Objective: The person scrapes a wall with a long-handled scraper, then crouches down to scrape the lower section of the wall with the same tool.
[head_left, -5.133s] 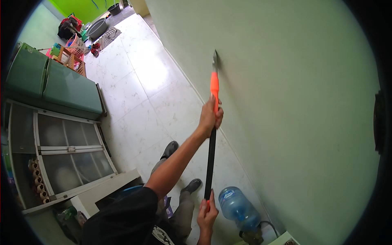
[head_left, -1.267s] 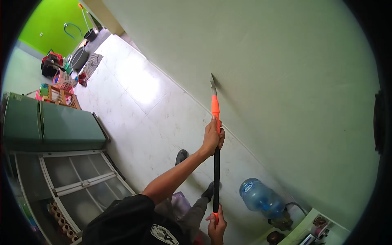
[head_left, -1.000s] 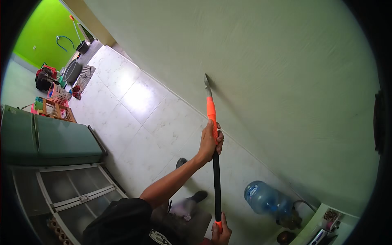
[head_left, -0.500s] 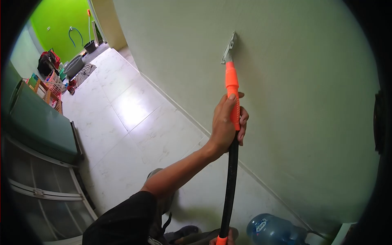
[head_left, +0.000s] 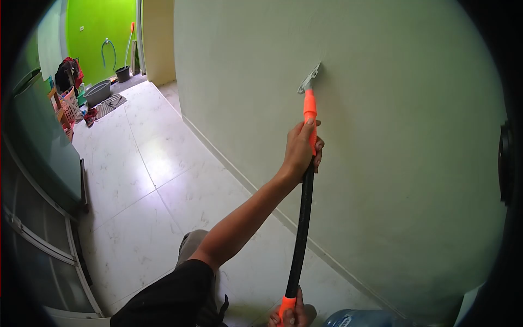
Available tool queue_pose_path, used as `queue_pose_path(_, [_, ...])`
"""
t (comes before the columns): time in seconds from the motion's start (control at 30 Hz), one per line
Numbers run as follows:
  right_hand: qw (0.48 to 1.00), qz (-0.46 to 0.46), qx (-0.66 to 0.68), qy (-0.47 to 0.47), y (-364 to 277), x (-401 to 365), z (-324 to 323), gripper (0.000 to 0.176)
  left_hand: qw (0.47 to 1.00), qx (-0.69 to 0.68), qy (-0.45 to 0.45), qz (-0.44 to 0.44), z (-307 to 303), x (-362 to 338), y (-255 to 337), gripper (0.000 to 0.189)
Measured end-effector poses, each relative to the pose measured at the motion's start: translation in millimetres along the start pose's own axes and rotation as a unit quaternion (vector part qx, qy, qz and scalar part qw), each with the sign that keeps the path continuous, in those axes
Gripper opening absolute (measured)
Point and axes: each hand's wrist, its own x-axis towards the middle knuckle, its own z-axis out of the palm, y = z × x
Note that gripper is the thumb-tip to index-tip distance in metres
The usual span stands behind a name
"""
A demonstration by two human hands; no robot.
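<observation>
A long-handled scraper (head_left: 300,223) with orange grips, a black shaft and a pale metal head is in both my hands. My left hand (head_left: 300,147) wraps round the upper orange grip, thumb lying along it. Near the bottom edge, my right hand (head_left: 294,313) closes round the lower orange grip and is partly cut off by the frame. The scraper head (head_left: 310,79) is tilted against the pale green-grey wall (head_left: 403,147), its upper corner seeming to touch the surface.
White floor tiles (head_left: 125,180) run along the wall's base. A blue water jug (head_left: 359,319) lies at the bottom edge. On the left stands a greenish cabinet (head_left: 46,147). Farther back are a grey tub (head_left: 98,92), a black bucket (head_left: 123,73) and a pink basket (head_left: 69,104).
My view has shifted, and the scraper head sits lower in it, more tilted to the right. More of my right hand shows, and less of the water jug. Both hands keep their grip.
</observation>
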Motion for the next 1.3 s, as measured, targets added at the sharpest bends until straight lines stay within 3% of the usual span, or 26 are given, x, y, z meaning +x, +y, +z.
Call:
queue_pose_path(0.2, [0.996, -0.067, -0.049, -0.022, -11.8, 19.9, -8.2, 0.063, 1.000, -0.010, 0.019, -0.001, 0.0, 5.7, -4.1, 0.053])
queue_pose_path(0.27, [0.996, -0.076, -0.030, -0.048, -23.0, 22.6, 4.3, 0.060, 0.998, -0.015, 0.042, 0.035, -12.3, 31.1, -3.7, 0.052])
queue_pose_path(0.37, [0.997, -0.026, -0.056, -0.039, -52.4, 55.9, 52.9, 0.061, 0.997, 0.003, 0.068, 0.028, -35.6, 53.8, 29.4, 0.054])
queue_pose_path(0.5, [0.981, -0.116, -0.145, -0.056, 9.6, 30.9, 21.3, 0.066, 0.999, -0.023, 0.047, -0.001, -42.5, 33.4, -1.5, 0.053])
queue_pose_path(0.53, [0.993, 0.067, 0.095, 0.031, -7.8, 17.3, 28.9, 0.067, 0.999, -0.028, 0.038, -0.015, -36.3, 28.1, 4.7, 0.054])
queue_pose_path(0.6, [0.983, 0.108, 0.126, 0.074, 6.6, 27.8, 42.6, 0.067, 0.998, -0.037, 0.048, -0.024, -44.5, 33.5, 11.1, 0.052])
queue_pose_path(0.63, [0.999, 0.034, -0.030, 0.001, 2.6, 41.6, 57.1, 0.067, 0.998, -0.047, 0.031, -0.011, -62.7, 48.9, 16.9, 0.050])
queue_pose_path(0.67, [0.981, -0.059, -0.177, -0.046, -1.0, 55.1, 71.1, 0.067, 0.997, -0.054, 0.049, -0.002, -79.1, 64.0, 23.5, 0.048])
queue_pose_path(0.77, [0.994, -0.024, -0.102, -0.018, -9.6, 59.2, 73.6, 0.066, 0.997, -0.016, 0.082, 0.002, -92.7, 69.1, 3.0, 0.047])
queue_pose_path(0.83, [0.987, -0.052, -0.152, -0.005, 9.5, 40.2, 41.3, 0.064, 0.995, 0.006, 0.091, -0.026, -72.9, 38.8, -21.9, 0.047])
queue_pose_path(0.9, [0.993, -0.010, -0.115, 0.035, -10.7, 24.7, 40.0, 0.063, 0.996, -0.034, 0.072, -0.041, -59.4, 25.9, -25.9, 0.048])
queue_pose_path(0.93, [0.988, 0.093, 0.054, 0.111, -8.8, 22.1, 51.7, 0.062, 0.995, -0.040, 0.077, -0.049, -63.7, 28.8, -22.8, 0.050])
queue_pose_path(0.97, [0.991, 0.103, 0.005, 0.087, -2.0, 19.7, 68.1, 0.062, 0.996, -0.032, 0.054, -0.063, -74.0, 31.3, -16.3, 0.052])
queue_pose_path(1.03, [0.986, 0.004, -0.159, 0.049, 14.9, 20.1, 74.2, 0.061, 0.997, -0.016, 0.025, -0.070, -84.1, 27.3, -5.6, 0.053])
queue_pose_path(1.1, [0.986, -0.032, -0.161, 0.031, 10.9, 19.3, 66.2, 0.062, 0.996, -0.005, 0.054, -0.075, -74.8, 20.5, -12.2, 0.054])
queue_pose_path(1.17, [0.995, 0.016, -0.072, 0.063, 0.7, 12.4, 42.3, 0.064, 0.996, -0.001, 0.069, -0.056, -64.4, 11.6, -40.7, 0.054])
queue_pose_path(1.3, [0.996, -0.020, -0.066, 0.061, 27.2, -8.4, -23.7, 0.062, 0.992, 0.003, 0.083, -0.091, -49.7, -23.5, -88.5, 0.051])
